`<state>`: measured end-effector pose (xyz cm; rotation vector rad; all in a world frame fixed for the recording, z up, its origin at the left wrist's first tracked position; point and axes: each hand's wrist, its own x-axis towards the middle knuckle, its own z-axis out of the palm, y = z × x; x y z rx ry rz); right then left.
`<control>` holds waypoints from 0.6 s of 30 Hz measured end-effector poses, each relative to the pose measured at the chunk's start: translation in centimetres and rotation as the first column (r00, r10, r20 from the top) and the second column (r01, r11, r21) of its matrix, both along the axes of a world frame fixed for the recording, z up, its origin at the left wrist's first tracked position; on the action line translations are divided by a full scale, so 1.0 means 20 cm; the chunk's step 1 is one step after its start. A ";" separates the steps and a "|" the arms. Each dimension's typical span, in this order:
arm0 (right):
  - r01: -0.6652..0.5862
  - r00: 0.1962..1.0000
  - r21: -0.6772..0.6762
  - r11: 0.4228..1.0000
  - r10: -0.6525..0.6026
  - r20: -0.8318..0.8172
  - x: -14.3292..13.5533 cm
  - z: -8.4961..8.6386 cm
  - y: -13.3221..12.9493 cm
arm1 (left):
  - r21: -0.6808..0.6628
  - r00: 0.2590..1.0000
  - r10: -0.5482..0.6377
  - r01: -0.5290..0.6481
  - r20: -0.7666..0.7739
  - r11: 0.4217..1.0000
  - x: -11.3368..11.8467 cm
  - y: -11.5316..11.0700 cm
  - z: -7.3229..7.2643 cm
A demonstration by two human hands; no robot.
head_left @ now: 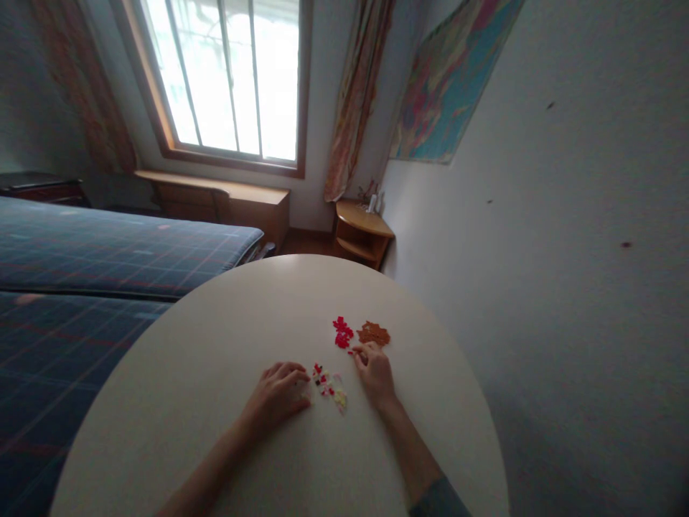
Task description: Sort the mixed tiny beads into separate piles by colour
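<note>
My right hand is closed in a pinch on a small red piece, just below a pile of red pieces. A pile of brown pieces lies right behind its knuckles. My left hand rests on the table with fingers bent and thumb apart, left of a mixed group of small red, white and pale yellow pieces. Something pale shows in the gap between its thumb and fingers, too small to make out. The exact kind of the pieces is not clear.
Everything lies on a round cream table. A bed with a blue plaid mattress stands along the left. Beyond the table are a wooden corner shelf, a low wooden desk and a bright window. A white wall runs along the right.
</note>
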<state>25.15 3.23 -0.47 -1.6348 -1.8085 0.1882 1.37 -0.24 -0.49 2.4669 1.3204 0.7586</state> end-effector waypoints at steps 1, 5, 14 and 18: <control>0.004 1.000 0.001 1.000 -0.004 0.005 0.00 0.00 0.00 | -0.005 1.000 -0.003 0.003 -0.002 1.000 0.00 0.00 0.00; 0.037 0.999 -0.021 0.999 -0.037 0.022 0.00 0.01 -0.01 | -0.003 1.000 -0.007 0.007 0.000 1.000 0.00 0.00 0.00; -0.025 0.999 -0.061 0.998 0.023 -0.042 0.00 0.02 -0.01 | -0.009 1.000 -0.015 0.015 0.017 1.000 -0.01 0.00 0.01; -0.029 0.998 -0.058 0.998 0.026 -0.056 -0.01 0.02 -0.02 | -0.001 1.000 -0.012 0.012 0.014 1.000 0.00 0.00 0.01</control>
